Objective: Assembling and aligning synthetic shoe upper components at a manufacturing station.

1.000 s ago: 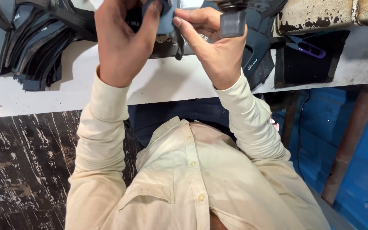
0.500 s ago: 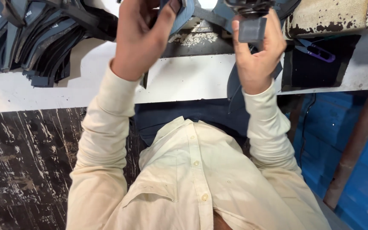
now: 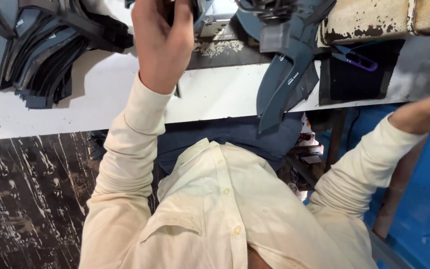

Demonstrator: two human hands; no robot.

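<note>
My left hand (image 3: 161,46) is raised over the white work table (image 3: 210,97), its fingers curled near the base of a grey machine (image 3: 214,16); they run off the top edge, so any grip is hidden. My right hand (image 3: 424,113) is stretched out to the far right, beyond the table's edge, with its fingers out of frame. A dark blue-grey cut piece (image 3: 284,82), long and pointed, hangs from the machine over the table's front edge. No hand touches it.
A stack of dark curved cut pieces (image 3: 41,60) lies on the table at the left. Purple snips (image 3: 355,59) rest on a black pad (image 3: 362,79) at the right. A blue panel (image 3: 424,209) is below right, and a dark streaked floor (image 3: 26,199) lies at the left.
My right hand has let go of the dark piece at the machine and swung out to the right. My left hand stays up by the machine. The piece now hangs over the table edge.
</note>
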